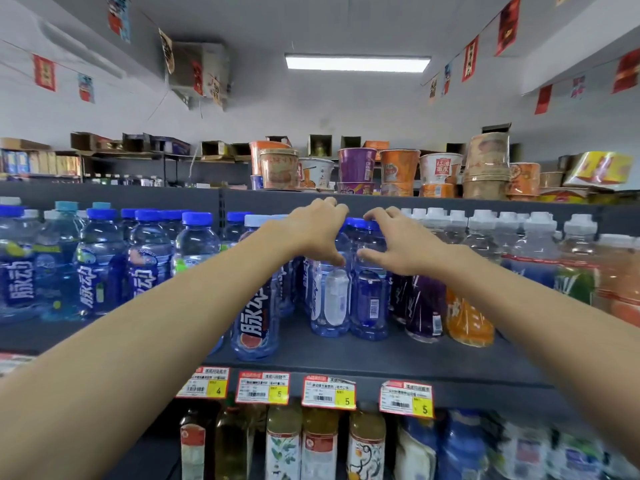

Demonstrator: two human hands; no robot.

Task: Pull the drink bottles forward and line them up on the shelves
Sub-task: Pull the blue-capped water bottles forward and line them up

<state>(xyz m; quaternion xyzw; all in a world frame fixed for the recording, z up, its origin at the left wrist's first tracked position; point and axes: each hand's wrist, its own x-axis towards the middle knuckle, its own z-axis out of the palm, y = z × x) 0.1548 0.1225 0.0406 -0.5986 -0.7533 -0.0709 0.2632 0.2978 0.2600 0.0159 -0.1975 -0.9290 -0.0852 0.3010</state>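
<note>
Red-and-yellow paper price tags (329,393) hang on the near edge of the dark grey metal shelf (346,356), where a clear plastic bottle with a pink-fruit label (254,317) stands at the front. Farther back, the left hand (315,233) grips the left blue-capped clear plastic bottle (329,299) at its shoulder, and the right hand (398,244) grips the right blue-capped clear plastic bottle (369,303) touching it. Beyond, paper noodle cups (356,168) crowd the top shelf (138,195).

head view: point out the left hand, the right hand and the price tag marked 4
left hand (313,233), head view, back of the hand
right hand (403,245), head view, back of the hand
price tag (204,382), head view, middle of the tag
</note>
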